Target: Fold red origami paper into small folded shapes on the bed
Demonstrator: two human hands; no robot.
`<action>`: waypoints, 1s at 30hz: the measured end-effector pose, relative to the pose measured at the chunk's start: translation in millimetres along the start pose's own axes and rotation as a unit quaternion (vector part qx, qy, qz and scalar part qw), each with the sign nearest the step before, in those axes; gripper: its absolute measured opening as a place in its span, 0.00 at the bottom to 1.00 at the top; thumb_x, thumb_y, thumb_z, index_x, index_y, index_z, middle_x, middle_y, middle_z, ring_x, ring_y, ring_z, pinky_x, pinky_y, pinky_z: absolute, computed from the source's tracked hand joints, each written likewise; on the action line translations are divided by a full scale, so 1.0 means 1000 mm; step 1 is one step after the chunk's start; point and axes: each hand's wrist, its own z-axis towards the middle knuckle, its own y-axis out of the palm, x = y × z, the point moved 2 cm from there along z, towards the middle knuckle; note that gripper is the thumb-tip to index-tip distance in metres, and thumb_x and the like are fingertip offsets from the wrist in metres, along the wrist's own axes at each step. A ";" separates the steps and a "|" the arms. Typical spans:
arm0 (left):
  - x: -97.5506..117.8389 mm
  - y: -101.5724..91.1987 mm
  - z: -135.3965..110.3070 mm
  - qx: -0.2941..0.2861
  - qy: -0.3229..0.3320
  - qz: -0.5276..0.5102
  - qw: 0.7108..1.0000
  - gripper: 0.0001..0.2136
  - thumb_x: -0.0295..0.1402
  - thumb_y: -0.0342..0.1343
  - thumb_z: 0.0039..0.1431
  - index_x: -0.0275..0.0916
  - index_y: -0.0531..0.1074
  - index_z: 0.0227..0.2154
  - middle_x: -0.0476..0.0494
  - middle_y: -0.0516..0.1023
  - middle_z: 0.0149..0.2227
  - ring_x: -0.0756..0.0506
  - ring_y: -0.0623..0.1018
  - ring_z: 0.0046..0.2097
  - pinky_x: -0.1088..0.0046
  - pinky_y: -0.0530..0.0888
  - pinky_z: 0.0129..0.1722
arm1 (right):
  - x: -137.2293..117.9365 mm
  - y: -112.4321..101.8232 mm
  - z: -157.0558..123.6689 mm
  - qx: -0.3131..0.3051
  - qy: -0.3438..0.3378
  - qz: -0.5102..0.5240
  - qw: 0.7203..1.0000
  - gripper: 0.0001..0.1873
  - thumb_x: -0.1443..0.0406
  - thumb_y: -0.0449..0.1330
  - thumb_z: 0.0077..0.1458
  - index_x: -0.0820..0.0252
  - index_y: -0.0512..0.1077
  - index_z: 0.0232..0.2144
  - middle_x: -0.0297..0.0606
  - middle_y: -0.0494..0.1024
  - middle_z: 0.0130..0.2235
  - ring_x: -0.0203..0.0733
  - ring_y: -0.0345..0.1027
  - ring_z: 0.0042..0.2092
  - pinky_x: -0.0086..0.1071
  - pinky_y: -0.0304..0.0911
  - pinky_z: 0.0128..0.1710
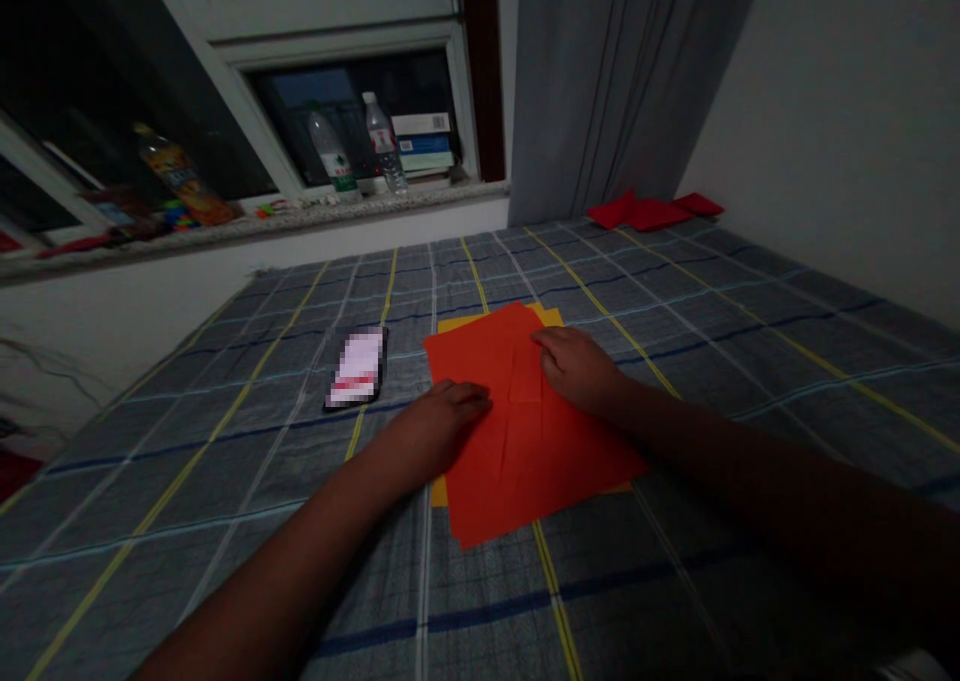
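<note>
Orange-red paper sheets [480,496] lie slightly askew over a yellow sheet [439,491] on the plaid bedspread. On top is a smaller folded piece of orange paper [526,373], nearly the same colour, with its edges and creases faintly visible. My right hand [581,369] has its thumb and forefinger closed at the upper right corner of that folded piece. Resting on the sheets left of it, my left hand [446,419] has bent fingers touching the paper, with no object seen in them. The undersides of both hands are hidden.
A phone [358,366] with a lit, blurred screen lies to the left on the bedspread [247,461]. Red packets [656,213] sit at the far right by the wall. Along the windowsill [300,223] stand plastic bottles [384,146] and stacked books [424,146].
</note>
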 end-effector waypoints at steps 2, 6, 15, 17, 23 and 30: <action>0.006 -0.005 -0.001 -0.004 0.007 -0.012 1.000 0.22 0.23 0.49 0.58 0.41 0.71 0.55 0.40 0.72 0.60 0.40 0.70 0.60 0.57 0.67 0.62 | -0.006 -0.007 -0.001 0.037 -0.035 -0.007 0.999 0.21 0.69 0.51 0.60 0.68 0.70 0.54 0.54 0.73 0.57 0.54 0.65 0.59 0.50 0.56 0.62; 0.020 -0.013 -0.002 -0.019 0.001 -0.042 0.999 0.20 0.41 0.54 0.63 0.36 0.70 0.55 0.34 0.71 0.58 0.37 0.71 0.59 0.58 0.67 0.61 | -0.021 -0.015 -0.009 -0.029 -0.191 0.057 0.979 0.23 0.67 0.55 0.59 0.63 0.69 0.57 0.50 0.73 0.58 0.51 0.63 0.61 0.49 0.57 0.62; 0.013 -0.009 -0.004 -0.041 0.016 -0.063 0.997 0.34 0.55 0.59 0.57 0.36 0.68 0.59 0.31 0.65 0.63 0.35 0.66 0.64 0.57 0.64 0.63 | -0.034 -0.022 -0.023 -0.209 -0.246 0.102 0.941 0.32 0.52 0.66 0.53 0.64 0.72 0.55 0.51 0.71 0.60 0.51 0.64 0.61 0.43 0.59 0.61; 0.011 -0.011 -0.005 -0.051 0.011 -0.069 0.996 0.31 0.53 0.59 0.59 0.37 0.69 0.58 0.32 0.65 0.63 0.36 0.67 0.63 0.57 0.66 0.62 | -0.034 -0.024 -0.023 -0.216 -0.244 0.096 0.941 0.32 0.51 0.67 0.52 0.65 0.73 0.54 0.51 0.71 0.60 0.52 0.65 0.60 0.43 0.60 0.61; 0.012 -0.018 -0.007 -0.055 0.016 -0.083 0.995 0.18 0.43 0.52 0.67 0.39 0.73 0.54 0.36 0.69 0.61 0.40 0.70 0.61 0.61 0.67 0.61 | -0.036 -0.027 -0.025 -0.212 -0.246 0.079 0.942 0.28 0.53 0.63 0.57 0.65 0.73 0.53 0.52 0.72 0.58 0.52 0.65 0.60 0.45 0.61 0.60; 0.019 -0.021 -0.009 -0.066 0.043 -0.076 0.994 0.25 0.49 0.59 0.61 0.39 0.71 0.55 0.35 0.72 0.59 0.38 0.71 0.59 0.58 0.68 0.59 | -0.036 -0.026 -0.026 -0.208 -0.255 0.102 0.939 0.25 0.55 0.61 0.60 0.65 0.73 0.53 0.52 0.73 0.57 0.51 0.65 0.59 0.43 0.60 0.60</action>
